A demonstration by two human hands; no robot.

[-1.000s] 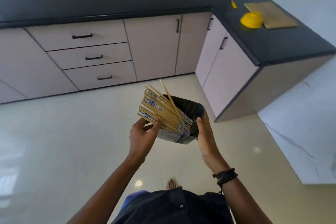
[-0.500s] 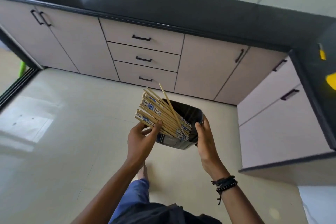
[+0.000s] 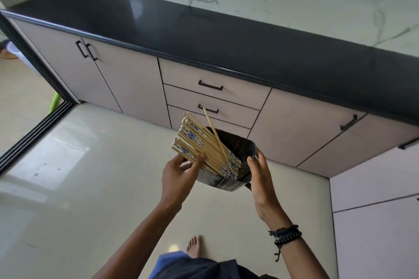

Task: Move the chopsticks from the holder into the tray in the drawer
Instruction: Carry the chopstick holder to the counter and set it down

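Note:
A black holder point(image 3: 235, 149) is tilted in front of me, with a bundle of wooden chopsticks point(image 3: 199, 142) with blue-patterned ends leaning out of it to the upper left. One chopstick sticks up apart from the rest. My left hand point(image 3: 179, 174) grips the holder's left side, thumb pressed against the chopsticks. My right hand point(image 3: 260, 176) holds the holder's right side. Ahead stands a stack of three drawers point(image 3: 215, 97), all shut; no tray is visible.
A black countertop point(image 3: 204, 29) runs over pale cabinets with black handles, against a marble wall. More cabinets point(image 3: 376, 210) stand at the right. A sliding-door track point(image 3: 34, 133) crosses the glossy floor at left. My bare foot point(image 3: 195, 246) is below.
The view has swung left and nearer the cabinets; the drawers now lie straight ahead. The yellow items on the right counter left the view. Both hands keep the same hold on the holder.

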